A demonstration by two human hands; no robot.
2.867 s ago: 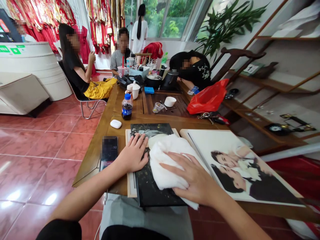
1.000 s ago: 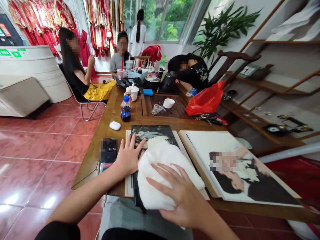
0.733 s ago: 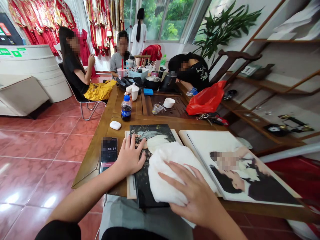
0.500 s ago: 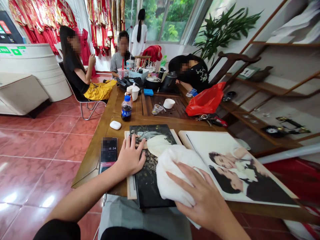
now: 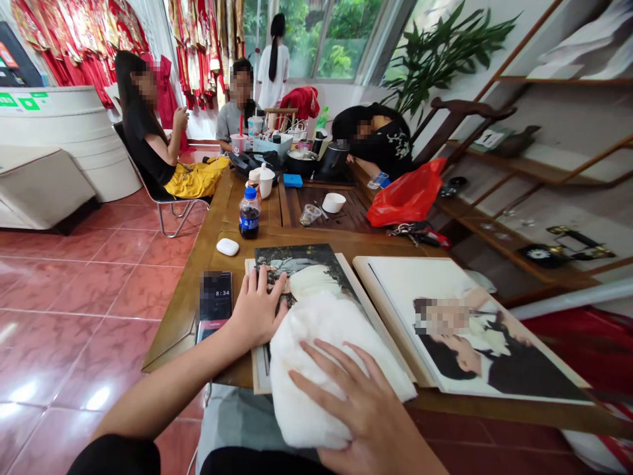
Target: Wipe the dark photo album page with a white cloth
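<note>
A dark photo print (image 5: 301, 264) in a pale frame lies at the near edge of the wooden table (image 5: 217, 224). My left hand (image 5: 257, 307) lies flat on its left side, fingers spread. My right hand (image 5: 363, 412) presses a white cloth (image 5: 324, 346) down on the lower half of the print, fingers stretched over the cloth. The cloth hides most of the print's near part.
A large framed portrait (image 5: 465, 330) lies to the right. A phone (image 5: 216, 297), a white earbud case (image 5: 228, 247) and a cola bottle (image 5: 249, 212) sit to the left. A red bag (image 5: 408, 194), cups and a tea tray lie farther back. Several people sit at the far end.
My right hand has slid the white cloth from the print's right side back to the left and nearer to me. The left hand stays pressed on the print.
</note>
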